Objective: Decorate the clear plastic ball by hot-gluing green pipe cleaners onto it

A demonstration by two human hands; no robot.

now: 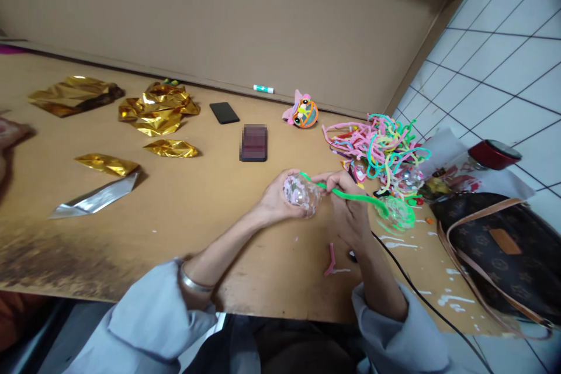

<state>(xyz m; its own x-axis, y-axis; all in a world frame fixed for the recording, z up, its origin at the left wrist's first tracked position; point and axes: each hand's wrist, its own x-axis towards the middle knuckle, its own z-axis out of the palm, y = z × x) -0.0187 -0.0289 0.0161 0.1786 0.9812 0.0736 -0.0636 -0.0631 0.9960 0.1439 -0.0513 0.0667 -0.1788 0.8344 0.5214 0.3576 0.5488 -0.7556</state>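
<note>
My left hand (277, 200) is wrapped round a clear plastic ball (301, 194) with pinkish-white patches inside. Beside it, my right hand (346, 201) pinches a fuzzy green strip (357, 196) near the ball. One end of the strip reaches the ball's upper edge; the other runs right to a clear ball with green lines (400, 214) lying on the table. Behind my right hand lies a tangled heap of pink, yellow, green and turquoise fuzzy strips (372, 143). A short pink strip (331, 260) lies near the table's front edge.
Gold foil pieces (158, 110) and a silver strip (97, 197) lie left. Farther back are a black phone (224, 113), a dark red case (254, 143), a glue stick (263, 89) and a decorated ball (305, 112). A brown handbag (504, 257) and a black cable (412, 283) are right.
</note>
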